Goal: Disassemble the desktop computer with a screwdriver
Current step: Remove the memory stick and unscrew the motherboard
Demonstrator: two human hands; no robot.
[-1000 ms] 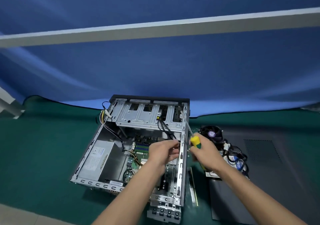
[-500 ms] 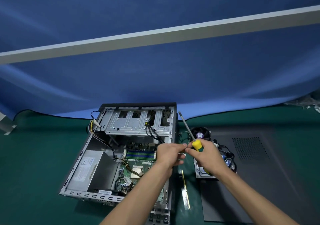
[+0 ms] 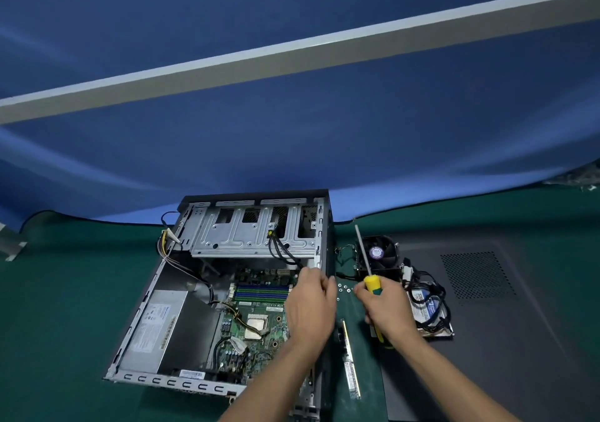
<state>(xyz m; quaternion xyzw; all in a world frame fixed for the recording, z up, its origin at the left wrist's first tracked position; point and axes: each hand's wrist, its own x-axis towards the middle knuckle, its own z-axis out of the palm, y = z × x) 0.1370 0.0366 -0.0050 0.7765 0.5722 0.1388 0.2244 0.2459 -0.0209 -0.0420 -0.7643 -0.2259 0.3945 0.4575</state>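
Working over the green mat [image 3: 65, 308] before a blue backdrop [image 3: 292, 145], we grip the screwdriver [image 3: 370, 283] in our right hand [image 3: 386, 304], left hand [image 3: 311, 304] loosely curled, holding nothing we can see.

Left hand [image 3: 311, 304] loosely curled, right hand [image 3: 386, 304] fisted, forearms extended.

Two bare forearms, no sleeves in view. Left hand [image 3: 311, 304] and right hand [image 3: 388, 304] ungloved; no rings, watch or wristband visible on either.
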